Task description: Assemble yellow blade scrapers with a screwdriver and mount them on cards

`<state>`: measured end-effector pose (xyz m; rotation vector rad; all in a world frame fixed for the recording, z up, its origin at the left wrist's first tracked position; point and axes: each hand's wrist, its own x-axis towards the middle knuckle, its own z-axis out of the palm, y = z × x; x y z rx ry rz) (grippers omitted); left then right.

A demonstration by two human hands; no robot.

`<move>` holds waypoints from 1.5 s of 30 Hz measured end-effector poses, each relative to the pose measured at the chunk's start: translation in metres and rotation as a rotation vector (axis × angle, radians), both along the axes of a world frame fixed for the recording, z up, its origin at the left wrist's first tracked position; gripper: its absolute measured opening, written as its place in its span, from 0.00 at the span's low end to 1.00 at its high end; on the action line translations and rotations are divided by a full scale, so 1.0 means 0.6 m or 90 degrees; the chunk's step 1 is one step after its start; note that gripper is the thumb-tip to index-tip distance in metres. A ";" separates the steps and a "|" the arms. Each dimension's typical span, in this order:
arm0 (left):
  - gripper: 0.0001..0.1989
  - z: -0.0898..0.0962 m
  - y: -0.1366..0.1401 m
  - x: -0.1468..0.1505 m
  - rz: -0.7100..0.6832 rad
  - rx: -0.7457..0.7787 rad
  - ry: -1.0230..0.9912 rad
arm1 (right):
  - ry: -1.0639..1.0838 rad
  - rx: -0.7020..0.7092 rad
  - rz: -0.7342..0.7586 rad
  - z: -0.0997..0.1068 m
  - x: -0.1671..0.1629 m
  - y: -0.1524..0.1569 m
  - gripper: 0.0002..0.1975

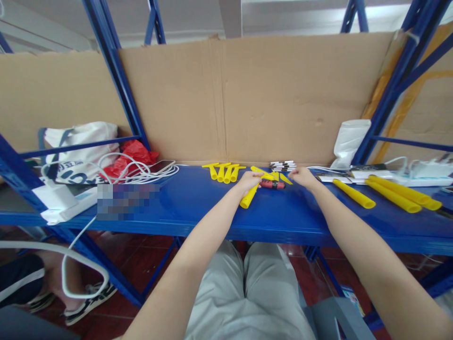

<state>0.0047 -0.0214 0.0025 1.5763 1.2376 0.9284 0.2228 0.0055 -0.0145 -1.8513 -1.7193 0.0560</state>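
My left hand [248, 181] is closed around a yellow tube [248, 198], whose open end points toward me. At the tube's far end lies a yellow strip [261, 173], partly behind my fingers. My right hand [303, 178] is held just above the table with its fingertips pinched together; what they hold, if anything, is too small to make out. Between the hands lie small yellow pieces [285, 179] and a red and black cylindrical tool [273, 184]. Just behind them is a stack of white sticks with dark bands [283, 166].
Several yellow tubes with crosswise strips [227, 175] stand in a row left of my hands. Loose yellow tubes [355, 194] lie right on the blue table [198, 208]. White cables [141, 173], a red bag [132, 156] and a power strip [79, 202] are left; cardboard [262, 99] rises behind.
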 end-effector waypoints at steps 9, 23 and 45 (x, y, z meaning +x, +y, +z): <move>0.24 -0.005 -0.003 0.010 -0.056 0.026 0.000 | 0.342 0.021 0.216 0.014 -0.070 -0.023 0.04; 0.25 -0.010 -0.005 0.014 -0.070 0.090 0.046 | 0.272 0.000 0.192 0.011 -0.080 -0.029 0.04; 0.24 -0.009 0.000 0.012 -0.089 0.141 0.018 | 0.562 -0.040 0.209 0.006 -0.078 -0.022 0.07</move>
